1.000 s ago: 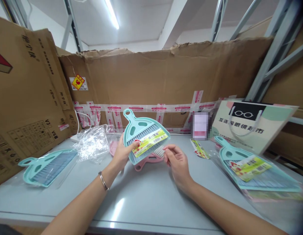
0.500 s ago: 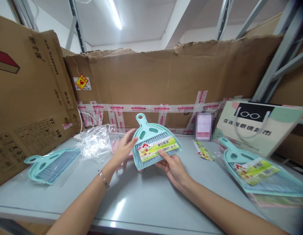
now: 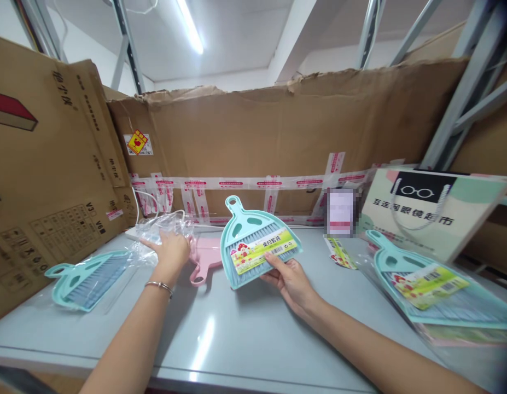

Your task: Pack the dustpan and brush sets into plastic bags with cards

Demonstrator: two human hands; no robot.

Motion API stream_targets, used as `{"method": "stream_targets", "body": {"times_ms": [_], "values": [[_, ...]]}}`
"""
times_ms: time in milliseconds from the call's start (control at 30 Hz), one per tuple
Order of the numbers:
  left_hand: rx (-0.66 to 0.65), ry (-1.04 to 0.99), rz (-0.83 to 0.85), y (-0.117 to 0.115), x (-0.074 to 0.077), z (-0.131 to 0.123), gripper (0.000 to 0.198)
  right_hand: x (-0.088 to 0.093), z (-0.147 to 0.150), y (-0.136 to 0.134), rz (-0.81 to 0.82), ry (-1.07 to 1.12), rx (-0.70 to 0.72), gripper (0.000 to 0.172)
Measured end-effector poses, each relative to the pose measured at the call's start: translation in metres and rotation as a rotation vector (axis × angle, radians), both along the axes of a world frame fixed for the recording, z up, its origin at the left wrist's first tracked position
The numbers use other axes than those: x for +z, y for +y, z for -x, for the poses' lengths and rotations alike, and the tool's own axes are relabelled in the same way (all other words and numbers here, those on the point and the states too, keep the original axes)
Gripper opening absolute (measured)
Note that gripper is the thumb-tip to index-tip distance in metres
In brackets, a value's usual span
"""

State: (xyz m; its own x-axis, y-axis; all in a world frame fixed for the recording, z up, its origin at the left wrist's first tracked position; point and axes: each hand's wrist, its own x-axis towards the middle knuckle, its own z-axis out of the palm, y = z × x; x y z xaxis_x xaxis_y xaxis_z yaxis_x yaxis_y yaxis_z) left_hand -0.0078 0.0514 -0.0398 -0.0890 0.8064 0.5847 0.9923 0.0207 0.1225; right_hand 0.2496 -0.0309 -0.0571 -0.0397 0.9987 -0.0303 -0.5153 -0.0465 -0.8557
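My right hand (image 3: 289, 278) grips the lower edge of a teal mini dustpan-and-brush set (image 3: 253, 241) with a yellow label, held tilted above the grey table (image 3: 237, 339). My left hand (image 3: 171, 247) rests on a heap of clear plastic bags (image 3: 158, 232) at the back left, its fingers curled onto the plastic. A pink dustpan (image 3: 204, 257) lies flat on the table between my hands.
Another teal brush set (image 3: 87, 276) lies in a clear bag at the left. At the right are bagged teal sets (image 3: 425, 287) and a paper shopping bag (image 3: 429, 210). Cardboard sheets (image 3: 278, 137) wall the back and left. Loose labels (image 3: 339, 251) lie near the middle right.
My left hand let go of the teal set and moved left onto the plastic bags. My right hand took over the set. The pink dustpan now lies uncovered on the table.
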Motion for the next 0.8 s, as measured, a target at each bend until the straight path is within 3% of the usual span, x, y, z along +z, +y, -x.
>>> {"method": "stream_targets", "body": {"times_ms": [200,333,800], "values": [[-0.302,-0.049,-0.079,-0.019,0.027,-0.034,0.040,0.005,-0.001,-0.005,-0.003,-0.113,0.112,0.031],[-0.522,-0.017,-0.083,-0.029,0.028,-0.051,0.041,0.007,-0.002,-0.006,0.014,-0.152,0.131,0.031],[-1.000,-0.144,0.080,-0.053,0.032,-0.076,0.034,0.006,-0.001,-0.002,0.011,-0.035,0.098,0.029]]}}
